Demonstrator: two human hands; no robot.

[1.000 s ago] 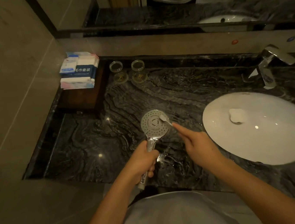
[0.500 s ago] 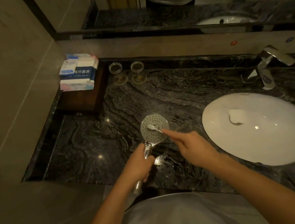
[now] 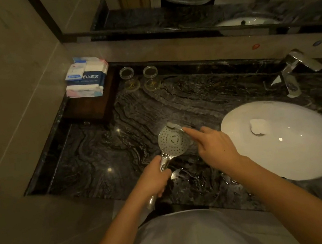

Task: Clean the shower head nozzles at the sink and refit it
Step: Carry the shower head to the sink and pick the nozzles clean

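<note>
A chrome shower head (image 3: pixel 173 140) with a round grey nozzle face points up over the dark marble counter (image 3: pixel 103 148). My left hand (image 3: pixel 152 181) grips its handle from below. My right hand (image 3: pixel 215 147) holds a small toothbrush (image 3: pixel 173 125), index finger stretched along it; the bristle end sits at the far rim of the nozzle face. Most of the brush handle is hidden in my hand. The white oval sink (image 3: pixel 299 146) lies to the right, with a raised drain plug (image 3: pixel 258 127).
A chrome faucet (image 3: pixel 298 64) stands behind the sink. Two glass cups (image 3: pixel 138 72) and two round coasters sit at the counter's back. Packaged towels (image 3: pixel 87 78) are stacked on a wooden tray at far left. A mirror runs along the back wall.
The brush head went from the right side of the nozzle face to its middle, then to the far rim. The shower head and both hands shifted slightly.
</note>
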